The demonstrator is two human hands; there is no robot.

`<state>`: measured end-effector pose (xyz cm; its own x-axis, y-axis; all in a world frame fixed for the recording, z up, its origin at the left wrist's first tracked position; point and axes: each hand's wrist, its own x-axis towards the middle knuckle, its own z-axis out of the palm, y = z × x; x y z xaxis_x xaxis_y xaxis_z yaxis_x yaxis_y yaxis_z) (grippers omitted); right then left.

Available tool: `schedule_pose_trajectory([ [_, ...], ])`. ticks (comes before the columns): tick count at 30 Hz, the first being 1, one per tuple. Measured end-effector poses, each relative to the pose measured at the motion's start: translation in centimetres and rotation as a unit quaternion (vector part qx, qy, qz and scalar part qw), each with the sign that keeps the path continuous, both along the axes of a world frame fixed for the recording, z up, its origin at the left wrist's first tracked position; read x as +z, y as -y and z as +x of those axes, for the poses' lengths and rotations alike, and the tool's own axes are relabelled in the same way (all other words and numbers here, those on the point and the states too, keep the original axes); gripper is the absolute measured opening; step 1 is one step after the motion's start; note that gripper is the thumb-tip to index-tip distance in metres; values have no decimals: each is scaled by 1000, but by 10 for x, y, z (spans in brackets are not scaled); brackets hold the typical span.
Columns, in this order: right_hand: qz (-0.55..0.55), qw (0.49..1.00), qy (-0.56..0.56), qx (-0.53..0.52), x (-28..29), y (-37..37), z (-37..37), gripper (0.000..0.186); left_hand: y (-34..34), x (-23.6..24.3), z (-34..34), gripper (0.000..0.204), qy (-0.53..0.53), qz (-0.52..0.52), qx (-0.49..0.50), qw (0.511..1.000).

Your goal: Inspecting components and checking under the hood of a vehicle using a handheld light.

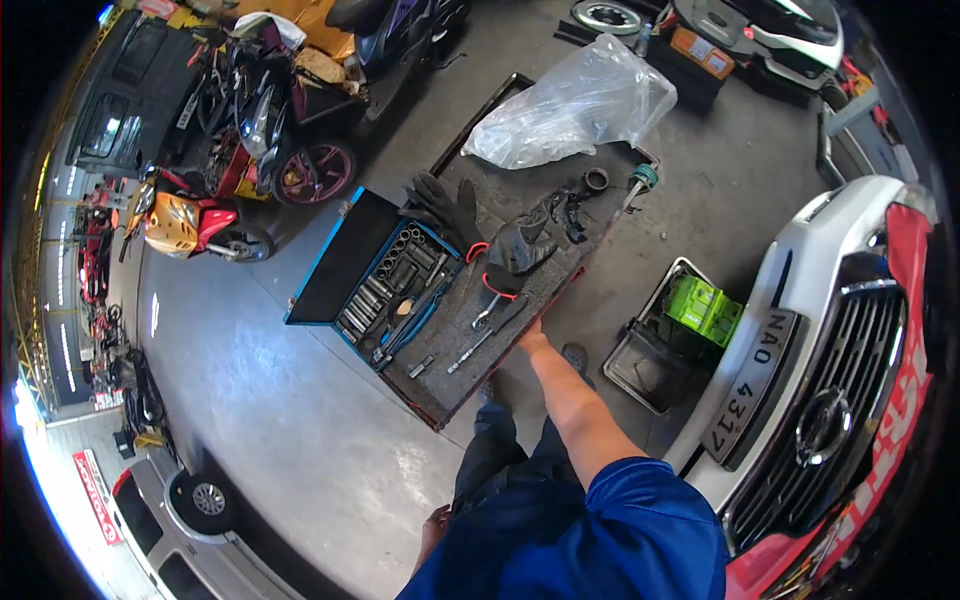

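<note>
Garage floor, grey and shiny. White vehicle at right, front end toward the work area, red cover along its hood. Silver-grey vehicle at near left. Orange-and-red motorcycle parked far left.

Centre: cart with a dark, worn top, set at a slant directly ahead of the person. Clear plastic bag, crumpled, covers part of the cart's far end. Blue toolbox stands along the cart's left side, lid open and tipped to the left; sockets in rows inside. Grey bin on the floor between cart and white vehicle; bright green case at its far right side.

Black glove just right of the toolbox at its far end. Dark gloves with red-edged cuffs at mid-cart.

Right hand: arm extended, hand at the cart's right edge. Left hand: hangs low beside the left thigh, away from the cart. Fingers of both are largely hidden or dim; cannot tell whether apart, together or clamped.

Small items, near part of cart top: slim extension bar, lying lengthwise; ratchet, just beyond it by the red cuff; socket, loose beside the toolbox's near end.
</note>
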<state>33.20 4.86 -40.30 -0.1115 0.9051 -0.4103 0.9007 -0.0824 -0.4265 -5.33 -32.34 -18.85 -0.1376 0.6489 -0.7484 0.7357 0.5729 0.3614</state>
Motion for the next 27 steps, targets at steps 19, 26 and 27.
schedule_pose_trajectory([
  [19, -376, 834, -68, -398, 315, 584, -89, 35, -38, 15, -259, 40, 77, -131, 29, 988],
  [26, -158, 847, -120, -493, 355, 494, -133, 36, -25, 13, -270, 42, 85, -126, 59, 987],
  [27, -137, 854, -120, -488, 358, 488, -132, 37, -24, 13, -269, 42, 87, -124, 64, 986],
])
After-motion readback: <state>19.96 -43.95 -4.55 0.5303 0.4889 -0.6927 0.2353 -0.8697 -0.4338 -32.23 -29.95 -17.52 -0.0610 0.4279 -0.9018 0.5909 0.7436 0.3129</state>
